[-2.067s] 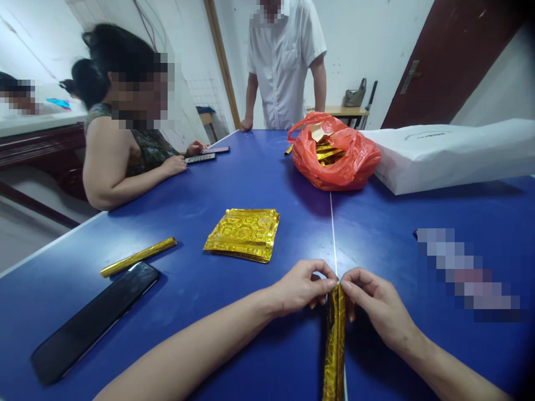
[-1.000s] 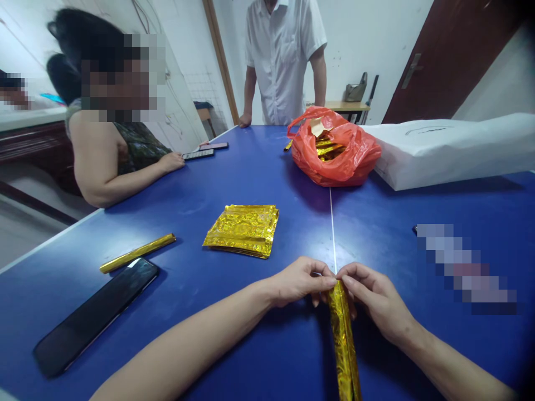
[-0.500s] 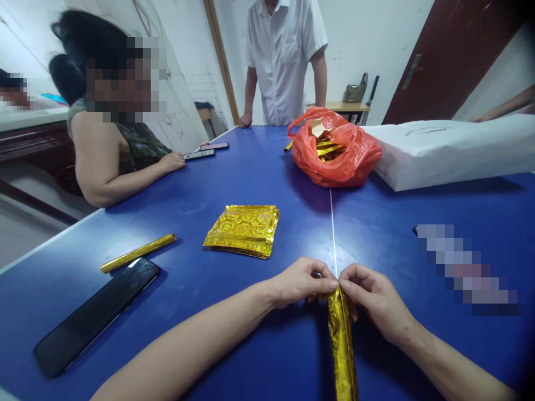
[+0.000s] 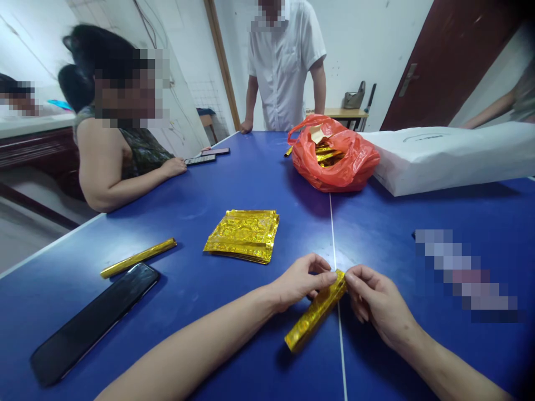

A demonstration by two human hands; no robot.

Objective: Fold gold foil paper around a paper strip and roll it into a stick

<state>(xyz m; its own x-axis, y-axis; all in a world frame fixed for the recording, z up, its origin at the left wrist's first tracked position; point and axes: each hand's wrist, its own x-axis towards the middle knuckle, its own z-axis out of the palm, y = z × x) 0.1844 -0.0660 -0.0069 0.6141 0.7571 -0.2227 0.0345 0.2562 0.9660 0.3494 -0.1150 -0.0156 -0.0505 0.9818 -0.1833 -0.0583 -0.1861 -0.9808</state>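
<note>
A folded strip of shiny gold foil paper [image 4: 313, 314] slants between my hands, its lower end pointing toward the near left. My left hand [image 4: 307, 278] pinches its upper end between thumb and fingers. At the same end, my right hand [image 4: 371, 289] closes its thumb and forefinger on the strip's right corner. Beyond my left hand lies a flat stack of embossed gold foil paper [image 4: 242, 236]. Another gold roll [image 4: 137, 258] rests farther left.
A black phone [image 4: 96, 323] lies beside the gold roll on the blue table [image 4: 184, 223]. Farther back are a red plastic bag [image 4: 334, 161] of gold pieces and a large white package [image 4: 451, 156]. One person sits at left with phones; another stands at the far end.
The gold strip has swung from pointing toward me to slanting near left, and its lower end has come into full view. Both hands still grip its upper end.
</note>
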